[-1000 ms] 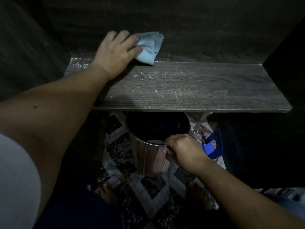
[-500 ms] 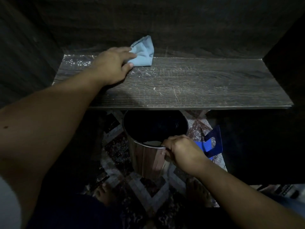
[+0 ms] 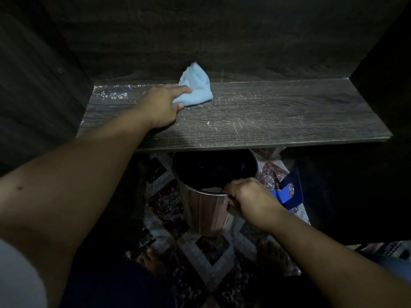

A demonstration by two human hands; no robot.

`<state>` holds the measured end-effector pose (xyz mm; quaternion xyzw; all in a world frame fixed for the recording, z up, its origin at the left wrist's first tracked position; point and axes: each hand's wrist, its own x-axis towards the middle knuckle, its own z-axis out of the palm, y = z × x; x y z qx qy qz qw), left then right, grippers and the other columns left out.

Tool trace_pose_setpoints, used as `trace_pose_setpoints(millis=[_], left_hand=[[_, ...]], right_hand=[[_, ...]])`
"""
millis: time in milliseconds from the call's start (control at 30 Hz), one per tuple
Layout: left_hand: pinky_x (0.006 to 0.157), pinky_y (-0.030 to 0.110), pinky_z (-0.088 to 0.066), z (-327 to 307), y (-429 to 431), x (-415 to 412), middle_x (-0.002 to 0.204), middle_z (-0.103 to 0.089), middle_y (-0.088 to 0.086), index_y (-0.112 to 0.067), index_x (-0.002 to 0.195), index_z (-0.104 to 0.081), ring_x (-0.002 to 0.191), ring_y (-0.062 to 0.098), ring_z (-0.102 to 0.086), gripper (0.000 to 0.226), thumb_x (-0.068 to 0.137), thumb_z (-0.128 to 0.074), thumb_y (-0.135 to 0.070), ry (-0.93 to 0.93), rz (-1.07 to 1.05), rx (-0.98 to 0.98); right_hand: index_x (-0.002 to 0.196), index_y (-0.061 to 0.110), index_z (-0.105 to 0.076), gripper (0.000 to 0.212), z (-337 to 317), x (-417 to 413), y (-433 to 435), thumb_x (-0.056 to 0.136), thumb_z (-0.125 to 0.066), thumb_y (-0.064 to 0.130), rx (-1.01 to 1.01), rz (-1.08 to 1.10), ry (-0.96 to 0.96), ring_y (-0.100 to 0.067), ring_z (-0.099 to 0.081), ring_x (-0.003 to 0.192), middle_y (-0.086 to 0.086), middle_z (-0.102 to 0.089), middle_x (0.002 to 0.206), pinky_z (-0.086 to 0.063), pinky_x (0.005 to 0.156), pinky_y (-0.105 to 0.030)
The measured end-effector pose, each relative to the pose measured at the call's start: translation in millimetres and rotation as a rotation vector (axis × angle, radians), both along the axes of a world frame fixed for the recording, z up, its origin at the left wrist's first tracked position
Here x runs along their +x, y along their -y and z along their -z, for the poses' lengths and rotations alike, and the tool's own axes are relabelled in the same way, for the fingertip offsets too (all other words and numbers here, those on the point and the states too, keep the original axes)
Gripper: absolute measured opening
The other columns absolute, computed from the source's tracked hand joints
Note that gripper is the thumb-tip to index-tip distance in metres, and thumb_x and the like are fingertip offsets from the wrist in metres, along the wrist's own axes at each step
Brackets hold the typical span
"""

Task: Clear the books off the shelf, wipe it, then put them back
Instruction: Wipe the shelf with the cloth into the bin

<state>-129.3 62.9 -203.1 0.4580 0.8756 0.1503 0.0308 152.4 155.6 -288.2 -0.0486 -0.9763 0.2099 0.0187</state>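
A dark wooden shelf [image 3: 278, 116] runs across the middle, dusty with white specks at its left end. No books are in view. My left hand [image 3: 162, 105] presses a light blue cloth [image 3: 195, 87] against the shelf near the back wall, left of centre. Below the shelf's front edge my right hand [image 3: 246, 196] grips the rim of a metal bin [image 3: 206, 210] with a dark inside, held just under the shelf edge.
Dark wooden walls close in the shelf at the back and both sides. A blue plastic piece [image 3: 289, 192] lies right of the bin on a patterned rug [image 3: 169, 203]. My bare feet [image 3: 153, 261] stand on the rug.
My left hand has slid the cloth rightward and a little toward the front along the back of the shelf. My right hand still holds the bin in the same place.
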Motion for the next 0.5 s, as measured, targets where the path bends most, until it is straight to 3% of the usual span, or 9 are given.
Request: trace_pose_setpoints(millis=[200, 500], left_hand=[[0.108, 0.027, -0.027, -7, 6, 23, 0.147, -0.045, 0.002, -0.03, 0.138, -0.05, 0.132, 0.026, -0.041, 0.041, 0.097, -0.054, -0.024, 0.052, 0.005, -0.017], [0.1, 0.03, -0.04, -7, 18, 60, 0.132, -0.058, 0.0, -0.032, 0.125, -0.063, 0.12, 0.026, -0.052, 0.039, 0.091, -0.058, -0.014, 0.1, 0.04, 0.016]], right_hand=[[0.075, 0.011, -0.065, 0.004, -7, 4, 1, 0.074, -0.068, 0.012, 0.057, -0.008, -0.039, -0.031, -0.06, 0.066, -0.006, -0.061, 0.07, -0.04, 0.059, -0.027], [0.086, 0.01, -0.071, 0.013, -20, 11, 8, 0.076, -0.066, 0.014, 0.09, -0.03, -0.054, -0.032, -0.063, 0.077, -0.008, -0.067, 0.081, -0.028, 0.067, -0.024]])
